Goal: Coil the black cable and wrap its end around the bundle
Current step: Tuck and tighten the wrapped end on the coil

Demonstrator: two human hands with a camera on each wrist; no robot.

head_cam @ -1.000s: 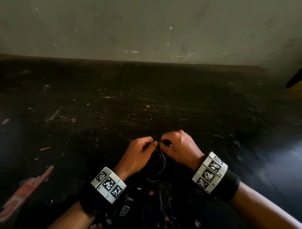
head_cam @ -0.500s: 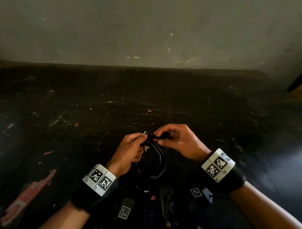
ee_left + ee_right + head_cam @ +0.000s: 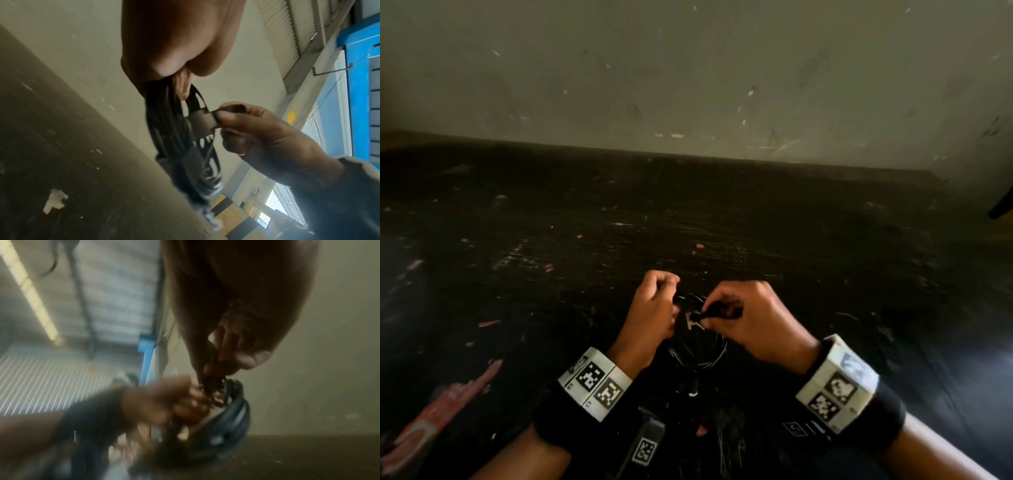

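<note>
A thin black cable [image 3: 705, 359] hangs as a coil of several loops between my two hands, just above the dark table. My left hand [image 3: 654, 308] grips the top of the coil [image 3: 170, 129], with the strands running out from under its curled fingers. My right hand [image 3: 739, 318] pinches the cable's black plug end [image 3: 717, 312] between thumb and fingertips, right beside the bundle. In the left wrist view the plug end [image 3: 202, 119] sits across the loops. The right wrist view is blurred; the coil [image 3: 236, 405] shows below my right fingers.
The dark scratched table [image 3: 585, 257] runs back to a pale wall [image 3: 688, 75]. Red printed packaging [image 3: 431, 418] lies at the near left. Black straps with square markers [image 3: 645, 448] lie near my wrists at the front edge.
Both hands have shifted slightly right and lower. My right hand has brought the plug end down across the coil's top, while my left hand keeps its hold on the loops.
</note>
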